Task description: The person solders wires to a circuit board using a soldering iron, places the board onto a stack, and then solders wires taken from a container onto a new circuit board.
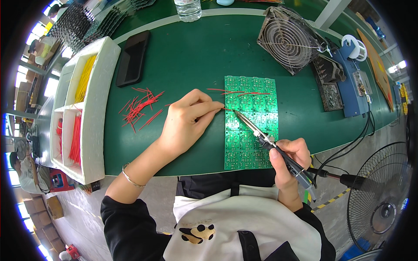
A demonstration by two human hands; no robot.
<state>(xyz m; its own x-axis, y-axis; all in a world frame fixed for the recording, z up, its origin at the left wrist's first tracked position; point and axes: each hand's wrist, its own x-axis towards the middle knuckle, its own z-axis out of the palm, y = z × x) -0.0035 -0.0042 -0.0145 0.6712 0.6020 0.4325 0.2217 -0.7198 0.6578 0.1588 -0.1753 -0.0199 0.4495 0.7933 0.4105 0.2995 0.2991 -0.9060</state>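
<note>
A green circuit board panel [251, 143] lies on the green table in front of me. My left hand [188, 115] pinches a short red wire [227, 109], whose end rests at the panel's left side. In my right hand [289, 158] is a soldering iron [270, 141], held like a pen. Its tip meets the board beside the wire's end. A few red wires [254, 93] stretch across the upper rows of the panel. Left of my left hand, a loose pile of cut red wires [141, 106] is spread on the table.
A white foam box [96, 126] with yellow and red wires stands at the left, beside a black phone [133, 56]. A small fan [287, 41] sits far right, near a blue soldering unit [353, 80] with a solder spool [355, 47]. A bottle [188, 9] stands at the back; a floor fan [383, 209] is lower right.
</note>
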